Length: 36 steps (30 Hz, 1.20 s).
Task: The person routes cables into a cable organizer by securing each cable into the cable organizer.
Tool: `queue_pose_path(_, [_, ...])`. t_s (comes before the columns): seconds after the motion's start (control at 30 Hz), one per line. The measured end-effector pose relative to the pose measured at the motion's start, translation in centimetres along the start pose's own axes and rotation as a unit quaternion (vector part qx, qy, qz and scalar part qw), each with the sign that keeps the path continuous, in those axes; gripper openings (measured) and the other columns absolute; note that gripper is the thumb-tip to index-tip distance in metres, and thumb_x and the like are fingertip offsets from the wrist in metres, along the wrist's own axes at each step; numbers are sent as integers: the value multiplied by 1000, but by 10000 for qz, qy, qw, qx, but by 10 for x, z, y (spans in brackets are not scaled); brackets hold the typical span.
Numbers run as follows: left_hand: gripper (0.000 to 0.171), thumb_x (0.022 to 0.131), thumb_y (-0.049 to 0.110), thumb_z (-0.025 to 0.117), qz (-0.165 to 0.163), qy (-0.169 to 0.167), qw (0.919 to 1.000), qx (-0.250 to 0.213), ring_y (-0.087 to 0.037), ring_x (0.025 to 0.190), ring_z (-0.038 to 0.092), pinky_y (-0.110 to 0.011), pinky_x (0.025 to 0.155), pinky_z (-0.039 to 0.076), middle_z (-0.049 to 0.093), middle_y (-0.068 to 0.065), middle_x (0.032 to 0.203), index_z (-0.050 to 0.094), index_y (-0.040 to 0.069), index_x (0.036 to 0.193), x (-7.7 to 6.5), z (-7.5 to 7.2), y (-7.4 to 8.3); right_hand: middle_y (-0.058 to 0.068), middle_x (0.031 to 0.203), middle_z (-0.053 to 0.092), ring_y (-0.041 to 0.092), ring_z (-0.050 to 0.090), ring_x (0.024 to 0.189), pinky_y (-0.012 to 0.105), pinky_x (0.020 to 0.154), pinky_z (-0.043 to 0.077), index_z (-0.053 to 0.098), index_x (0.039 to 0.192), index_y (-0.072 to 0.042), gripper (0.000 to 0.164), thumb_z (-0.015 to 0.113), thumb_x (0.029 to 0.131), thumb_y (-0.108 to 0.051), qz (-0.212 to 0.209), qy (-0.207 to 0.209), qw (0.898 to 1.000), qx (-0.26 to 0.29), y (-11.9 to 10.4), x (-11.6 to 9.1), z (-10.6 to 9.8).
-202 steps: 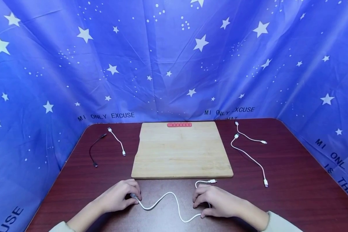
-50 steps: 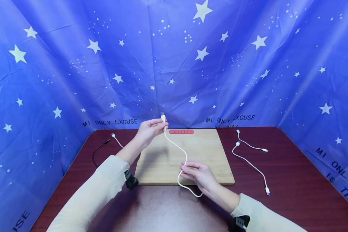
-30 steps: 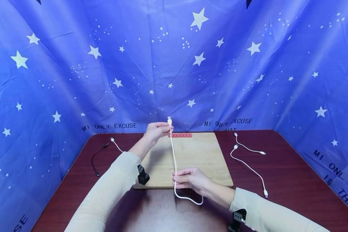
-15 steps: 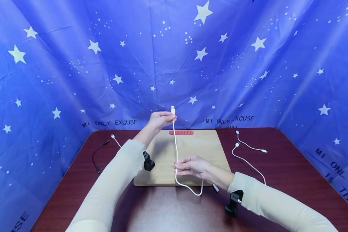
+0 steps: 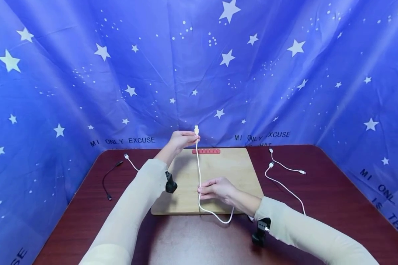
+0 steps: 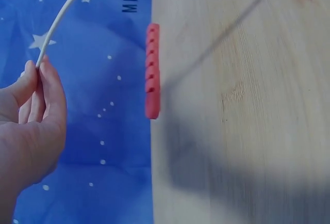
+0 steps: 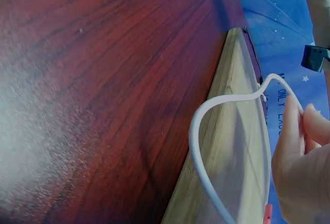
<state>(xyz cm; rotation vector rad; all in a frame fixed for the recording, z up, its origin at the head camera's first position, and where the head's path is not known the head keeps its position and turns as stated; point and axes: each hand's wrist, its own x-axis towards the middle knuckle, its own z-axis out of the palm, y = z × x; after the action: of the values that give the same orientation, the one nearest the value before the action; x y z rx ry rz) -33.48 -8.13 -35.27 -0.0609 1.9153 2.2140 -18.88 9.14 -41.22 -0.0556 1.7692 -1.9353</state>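
Above the pale rectangular wooden board (image 5: 233,171), a slim white USB cable (image 5: 199,167) is held up, its flat white plug (image 5: 196,130) pointed upward. Toward the board's far edge, the cable is pinched just below the plug by the left grip (image 5: 182,140). Over the board's near half, the cord is also pinched by the right grip (image 5: 219,188), and a slack loop (image 5: 225,222) is hung past the board's near edge. Along the board's far edge, a red notched strip (image 5: 206,151) is set. On the dark red wood-grain counter (image 5: 185,243), a thin black cable (image 5: 104,179) and a partly covered white cable (image 5: 131,163) are laid left of the board, two more white cables (image 5: 286,187) right of it.
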Motion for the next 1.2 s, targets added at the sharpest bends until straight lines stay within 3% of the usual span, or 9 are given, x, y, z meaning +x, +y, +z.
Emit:
queue_pose_path(0.2, [37,88,-9,63,28,-110,9999,-2,-9,71,70,-27,85,61,73,-2,76,58,-12,125,19,0,0,0,72,71,10,69,68,29,79,63,59,113,19,24,56,90,12,210,56,9995,250,-5,13,-8])
queue_pose_path(0.37, [40,90,-8,61,-323,-280,9991,78,-8,69,69,-21,77,62,70,2,69,55,-11,129,31,-1,-7,0,72,71,10,69,69,27,77,63,60,111,16,22,57,90,13,341,19,9991,258,-3,15,-11])
queue_pose_path(0.57, [43,90,-12,58,-587,-288,9978,-73,-9,65,68,-21,75,62,69,-1,65,50,-13,133,41,-10,-18,0,74,70,9,69,70,24,74,63,51,123,20,34,57,90,12,430,505,9954,694,3,17,-8])
queue_pose_path(0.73, [43,89,-14,58,-554,-293,9980,33,-12,73,70,-23,82,62,75,-10,81,51,-14,132,47,-17,-19,2,74,70,10,69,70,24,75,63,49,128,19,39,57,90,12,427,812,9902,1056,5,18,-4])
queue_pose_path(0.83, [44,89,-14,58,-563,-362,9977,70,-12,74,71,-22,79,62,75,-10,83,50,-15,132,49,-17,-20,3,74,71,10,69,71,26,77,63,50,127,20,40,58,88,14,357,835,9911,976,5,19,-4])
queue_pose_path(1.03, [46,91,-15,54,-587,-575,9966,47,-9,66,68,-18,70,61,69,-1,67,45,-16,136,53,-18,-26,4,76,72,11,70,69,27,76,63,50,128,20,42,60,87,14,420,825,9931,718,6,22,-6])
queue_pose_path(1.2, [45,89,-16,56,-463,-515,9976,84,-9,67,68,-25,84,61,68,0,67,48,-17,134,56,-15,-35,6,75,72,13,70,69,28,75,63,56,120,20,36,64,85,14,550,1017,9929,263,6,26,-10])
